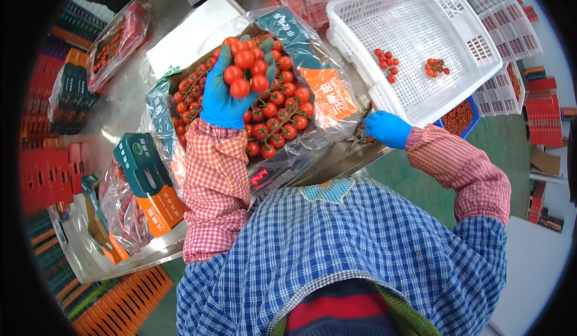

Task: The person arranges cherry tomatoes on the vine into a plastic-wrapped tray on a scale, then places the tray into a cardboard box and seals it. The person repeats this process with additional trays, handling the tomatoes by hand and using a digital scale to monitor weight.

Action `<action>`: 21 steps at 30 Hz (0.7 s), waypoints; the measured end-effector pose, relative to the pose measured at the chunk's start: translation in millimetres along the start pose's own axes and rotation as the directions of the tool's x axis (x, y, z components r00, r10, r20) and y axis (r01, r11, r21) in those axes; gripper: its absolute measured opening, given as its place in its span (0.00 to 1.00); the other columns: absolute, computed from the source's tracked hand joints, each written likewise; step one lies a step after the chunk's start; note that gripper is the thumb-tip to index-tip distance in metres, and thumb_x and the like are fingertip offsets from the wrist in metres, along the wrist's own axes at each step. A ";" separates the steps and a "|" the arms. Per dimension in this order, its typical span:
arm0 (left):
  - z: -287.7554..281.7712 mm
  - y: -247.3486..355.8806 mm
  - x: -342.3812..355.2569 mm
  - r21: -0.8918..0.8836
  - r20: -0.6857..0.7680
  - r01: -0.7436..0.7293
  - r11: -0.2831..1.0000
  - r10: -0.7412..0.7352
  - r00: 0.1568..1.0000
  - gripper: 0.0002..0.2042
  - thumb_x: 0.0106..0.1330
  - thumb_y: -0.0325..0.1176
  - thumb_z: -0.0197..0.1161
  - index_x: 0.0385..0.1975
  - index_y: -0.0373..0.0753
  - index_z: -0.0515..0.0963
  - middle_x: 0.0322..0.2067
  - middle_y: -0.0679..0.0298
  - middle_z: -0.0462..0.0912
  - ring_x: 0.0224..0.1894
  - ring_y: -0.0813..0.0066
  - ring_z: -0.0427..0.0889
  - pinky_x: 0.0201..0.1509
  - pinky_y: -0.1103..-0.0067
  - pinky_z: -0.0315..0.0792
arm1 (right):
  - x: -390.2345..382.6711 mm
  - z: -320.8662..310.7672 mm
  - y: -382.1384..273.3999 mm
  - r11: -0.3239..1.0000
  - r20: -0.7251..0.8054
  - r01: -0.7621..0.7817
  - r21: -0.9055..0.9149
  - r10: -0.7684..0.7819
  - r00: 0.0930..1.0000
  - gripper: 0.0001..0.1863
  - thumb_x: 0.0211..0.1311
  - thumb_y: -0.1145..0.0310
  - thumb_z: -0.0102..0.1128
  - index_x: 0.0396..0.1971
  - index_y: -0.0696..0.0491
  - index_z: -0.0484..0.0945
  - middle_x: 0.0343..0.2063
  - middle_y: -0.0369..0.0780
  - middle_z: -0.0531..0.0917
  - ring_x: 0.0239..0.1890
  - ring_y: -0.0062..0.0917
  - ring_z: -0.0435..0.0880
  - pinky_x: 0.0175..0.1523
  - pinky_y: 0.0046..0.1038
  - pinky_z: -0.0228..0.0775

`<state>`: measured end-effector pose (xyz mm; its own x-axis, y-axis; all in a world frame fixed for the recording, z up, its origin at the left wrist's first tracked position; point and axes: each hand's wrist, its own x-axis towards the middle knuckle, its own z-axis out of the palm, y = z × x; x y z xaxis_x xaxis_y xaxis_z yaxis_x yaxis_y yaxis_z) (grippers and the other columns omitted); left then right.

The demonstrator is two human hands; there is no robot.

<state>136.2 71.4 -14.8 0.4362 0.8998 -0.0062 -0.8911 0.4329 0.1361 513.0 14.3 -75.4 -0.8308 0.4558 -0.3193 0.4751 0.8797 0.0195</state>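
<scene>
Gently support the glossy red cherry-tomato bunch (245, 63) over the film-draped teal-and-orange carton (327, 93), in the curled grip of the blue-gloved left hand (223, 100); avoid squeezing. Near the white perforated plastic crate (415, 42), cannot tell the grip of the blue-gloved right hand (387, 130).

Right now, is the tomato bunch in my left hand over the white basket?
No, your left hand holds the tomato bunch over the tomato-filled box.

I view a box (330, 96) of tomatoes (282, 117) on the table (124, 112); to its right, a crate (415, 39); near left, a carton (139, 163); behind left, a sheet (192, 36); at its near edge, a scale display (259, 177).
</scene>
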 end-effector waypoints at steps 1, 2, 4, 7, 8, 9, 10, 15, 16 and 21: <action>2.1 -2.8 -1.7 0.010 0.081 0.116 0.993 -0.117 0.990 0.19 0.67 0.38 0.45 0.52 0.32 0.63 0.49 0.48 0.70 0.52 0.50 0.71 0.55 0.53 0.66 | -1.9 23.3 1.9 0.997 -0.016 0.040 -0.061 -0.041 0.999 0.10 0.47 0.65 0.59 0.31 0.50 0.76 0.38 0.40 0.77 0.42 0.34 0.76 0.44 0.32 0.70; 4.3 -7.0 -2.3 -0.002 0.115 0.223 0.975 -0.221 0.968 0.18 0.67 0.39 0.46 0.51 0.33 0.64 0.47 0.49 0.72 0.50 0.51 0.73 0.53 0.54 0.69 | -1.3 43.3 6.8 0.991 -0.019 0.063 -0.118 -0.066 0.998 0.12 0.49 0.67 0.57 0.36 0.50 0.76 0.41 0.40 0.76 0.44 0.36 0.76 0.45 0.34 0.70; 9.3 -16.8 -8.2 0.126 0.077 0.176 0.976 -0.186 0.980 0.18 0.67 0.38 0.45 0.51 0.34 0.64 0.46 0.50 0.73 0.49 0.51 0.74 0.50 0.55 0.71 | 6.6 72.7 17.9 0.991 0.053 0.037 -0.129 -0.031 0.998 0.16 0.51 0.69 0.56 0.42 0.50 0.74 0.45 0.41 0.75 0.47 0.39 0.75 0.47 0.39 0.69; 17.2 -25.3 -24.7 0.322 -0.188 0.035 0.946 0.027 0.982 0.23 0.65 0.37 0.45 0.59 0.38 0.58 0.53 0.50 0.68 0.51 0.52 0.73 0.51 0.57 0.72 | 30.5 84.4 23.5 0.994 0.298 -0.103 -0.042 0.111 0.948 0.20 0.50 0.67 0.57 0.47 0.48 0.73 0.47 0.41 0.75 0.49 0.40 0.73 0.47 0.43 0.68; 18.7 -25.8 -30.9 0.320 -0.114 0.033 0.947 0.004 0.993 0.25 0.64 0.36 0.46 0.61 0.40 0.55 0.55 0.50 0.66 0.52 0.52 0.73 0.51 0.58 0.71 | 37.6 79.8 19.8 0.991 0.399 -0.128 -0.048 0.137 0.906 0.21 0.49 0.65 0.58 0.47 0.47 0.74 0.48 0.39 0.75 0.50 0.39 0.73 0.47 0.42 0.69; 19.8 -24.4 -36.7 0.297 0.036 0.011 0.955 -0.023 0.999 0.26 0.64 0.36 0.46 0.63 0.41 0.53 0.57 0.50 0.64 0.53 0.52 0.72 0.52 0.59 0.71 | 44.4 70.9 14.4 0.987 0.496 -0.152 -0.057 0.160 0.854 0.22 0.48 0.63 0.60 0.47 0.46 0.75 0.49 0.38 0.74 0.51 0.38 0.73 0.47 0.41 0.69; 19.6 -23.2 -40.9 0.451 -0.074 -0.023 0.892 0.063 0.995 0.30 0.64 0.33 0.48 0.66 0.45 0.47 0.60 0.52 0.60 0.55 0.55 0.71 0.55 0.62 0.70 | 46.0 59.5 7.6 0.990 0.493 -0.132 -0.054 0.141 0.858 0.18 0.47 0.63 0.60 0.42 0.46 0.77 0.44 0.38 0.77 0.46 0.38 0.75 0.44 0.39 0.70; 14.5 -24.7 -42.9 0.521 -0.222 -0.041 0.852 0.182 0.958 0.22 0.65 0.38 0.54 0.57 0.37 0.63 0.52 0.57 0.71 0.52 0.60 0.73 0.57 0.67 0.68 | 12.5 -25.7 -23.0 0.940 0.365 -0.197 0.277 0.086 0.927 0.08 0.47 0.65 0.61 0.27 0.49 0.83 0.27 0.41 0.83 0.32 0.39 0.82 0.34 0.34 0.73; 14.4 -29.5 -39.1 0.454 -0.149 -0.043 0.890 0.123 0.981 0.22 0.65 0.39 0.54 0.57 0.37 0.63 0.53 0.56 0.71 0.53 0.58 0.72 0.57 0.66 0.67 | 2.4 -43.7 -18.2 0.905 0.387 -0.249 0.345 0.105 0.916 0.09 0.45 0.68 0.60 0.30 0.49 0.82 0.28 0.42 0.82 0.32 0.38 0.81 0.35 0.34 0.73; 27.2 -64.7 -9.5 0.367 -0.129 0.033 0.930 0.016 0.992 0.24 0.66 0.39 0.53 0.58 0.36 0.60 0.52 0.55 0.71 0.53 0.53 0.72 0.55 0.64 0.70 | -43.2 -79.0 -47.7 -0.057 0.234 -0.230 0.972 0.088 0.968 0.25 0.43 0.73 0.60 0.48 0.52 0.74 0.37 0.39 0.79 0.37 0.26 0.75 0.44 0.29 0.65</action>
<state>193.1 33.3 3.4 0.4022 0.9061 -0.1314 -0.7683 0.4121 0.4898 503.3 -36.6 12.3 -0.6948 0.4872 -0.5291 0.4454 -0.2861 -0.8484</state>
